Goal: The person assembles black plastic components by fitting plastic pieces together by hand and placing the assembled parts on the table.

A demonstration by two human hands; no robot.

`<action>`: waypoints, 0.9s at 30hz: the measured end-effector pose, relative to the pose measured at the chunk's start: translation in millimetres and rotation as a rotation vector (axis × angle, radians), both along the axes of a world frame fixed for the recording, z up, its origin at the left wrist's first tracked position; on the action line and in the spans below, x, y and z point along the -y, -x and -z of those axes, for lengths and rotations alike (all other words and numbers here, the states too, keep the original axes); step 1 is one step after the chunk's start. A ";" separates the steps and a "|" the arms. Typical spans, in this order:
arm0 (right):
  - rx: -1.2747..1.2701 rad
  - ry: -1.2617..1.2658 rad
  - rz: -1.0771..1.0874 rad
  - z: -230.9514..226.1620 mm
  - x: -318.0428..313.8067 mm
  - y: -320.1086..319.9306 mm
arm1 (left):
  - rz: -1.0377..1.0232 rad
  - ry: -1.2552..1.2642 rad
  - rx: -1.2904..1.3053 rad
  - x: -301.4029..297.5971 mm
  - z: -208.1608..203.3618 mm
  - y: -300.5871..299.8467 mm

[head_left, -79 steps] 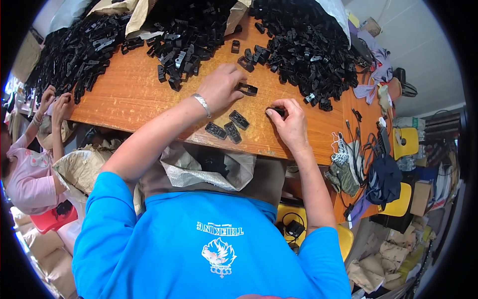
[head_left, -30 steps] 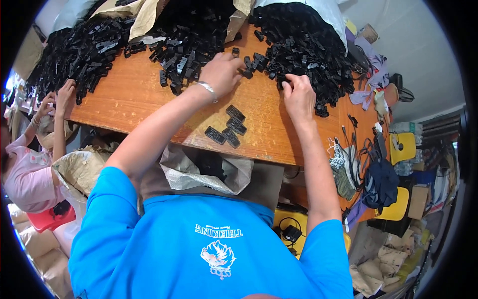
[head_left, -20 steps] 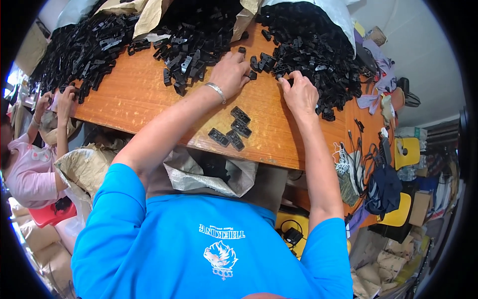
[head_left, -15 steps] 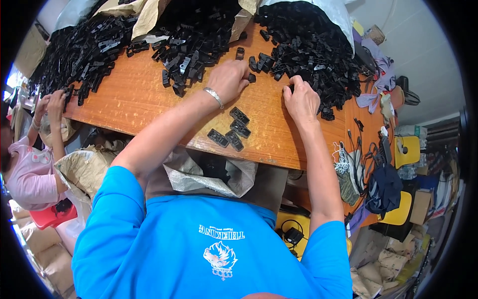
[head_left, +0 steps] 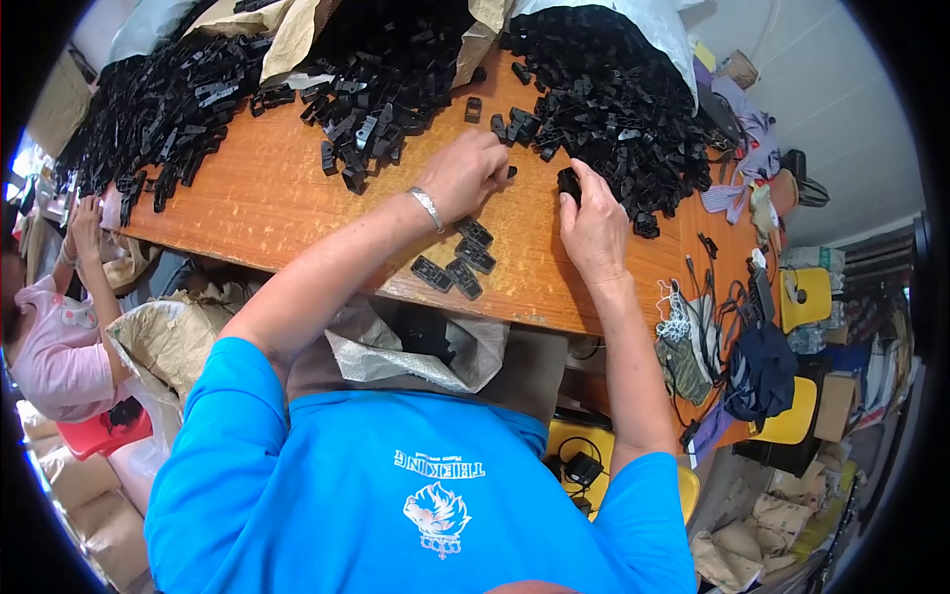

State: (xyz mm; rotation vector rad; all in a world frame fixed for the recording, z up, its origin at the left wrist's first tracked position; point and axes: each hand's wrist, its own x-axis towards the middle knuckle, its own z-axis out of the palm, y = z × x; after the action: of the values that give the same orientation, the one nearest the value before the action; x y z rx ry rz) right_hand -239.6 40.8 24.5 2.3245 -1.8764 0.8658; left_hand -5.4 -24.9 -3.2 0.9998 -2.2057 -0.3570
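Observation:
My left hand [head_left: 469, 176] is over the middle of the wooden table [head_left: 386, 223], fingers curled in a pinch. The end of a small black plastic part [head_left: 512, 172] shows at its fingertips. To its right, my right hand [head_left: 597, 226] grips another black plastic part [head_left: 569, 183] between thumb and fingers. This hand is beside the near edge of the right-hand pile of black plastic parts [head_left: 623, 129]. Several assembled-looking black parts [head_left: 462, 259] lie flat near the table's front edge, below my left wrist. One lone black part [head_left: 473, 110] stands beyond my left hand.
More piles of black parts [head_left: 163, 114] spill from paper and plastic sacks along the far side. An open sack [head_left: 426, 346] hangs at the front edge by my lap. Cables and cloth [head_left: 708, 327] lie at the right. A person in pink [head_left: 64, 342] works at the left.
My right hand has taken hold of a black part at the pile's edge and drawn slightly nearer. My left hand has shifted a little rightward and nearer with its part.

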 end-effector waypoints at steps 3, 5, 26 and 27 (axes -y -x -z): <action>0.040 -0.027 -0.039 4.4 -2.6 -7.5 | 0.083 0.089 0.050 -1.2 8.6 -7.1; 0.077 -0.050 -0.069 5.2 -3.7 -13.6 | 0.144 0.073 0.013 -2.9 12.4 -12.4; 0.150 -0.062 -0.274 16.6 23.3 -49.7 | -0.080 -0.094 0.114 0.1 17.8 -21.4; 0.152 -0.065 -0.273 16.2 23.2 -49.0 | -0.079 -0.097 0.115 -0.7 17.6 -20.9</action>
State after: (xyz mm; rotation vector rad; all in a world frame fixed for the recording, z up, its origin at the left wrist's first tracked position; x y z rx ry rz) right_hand -190.6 17.6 8.3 2.6690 -1.6841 1.0484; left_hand 15.6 -24.2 -20.7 1.1825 -2.2618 -0.3815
